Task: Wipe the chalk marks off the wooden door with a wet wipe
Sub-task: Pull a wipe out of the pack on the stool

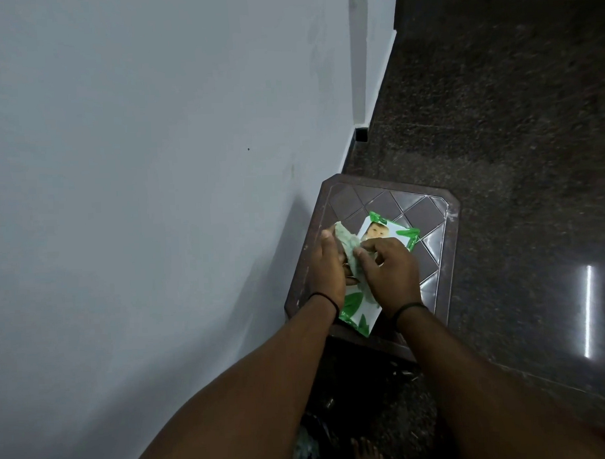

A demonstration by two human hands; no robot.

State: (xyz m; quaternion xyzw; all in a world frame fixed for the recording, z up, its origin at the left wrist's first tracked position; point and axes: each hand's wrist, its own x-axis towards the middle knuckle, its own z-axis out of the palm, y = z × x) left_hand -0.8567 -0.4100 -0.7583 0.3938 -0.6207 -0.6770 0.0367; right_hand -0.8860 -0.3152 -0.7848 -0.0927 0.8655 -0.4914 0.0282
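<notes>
Fingers (365, 246) of my right hand (390, 272) pinch the near edge of a crumpled pale green wet wipe (113, 261), while my left hand (326, 268) closes around its far side, both grasping it just above the green-and-white plastic wipes packet (357, 311). That packet lies flat on a dark brown plastic stool with a diamond-patterned top (435, 238), serving as my desk, set against a pale grey painted wall (137, 166) on a dark speckled stone floor (496, 119). I judge the wipe is being drawn out or opened up, so the wiping itself has not begun; no wooden door or chalk marks appear in view. From here, a sharp tug could drag a second sheet out or slide the light packet off the stool's edge, since nothing pins it down. Left bunched, the wipe would likely smear chalk instead of lifting it. On the packet I can make out a printed baby picture and leaf motifs, but any brand name or lettering is too small and blurred to read.
</notes>
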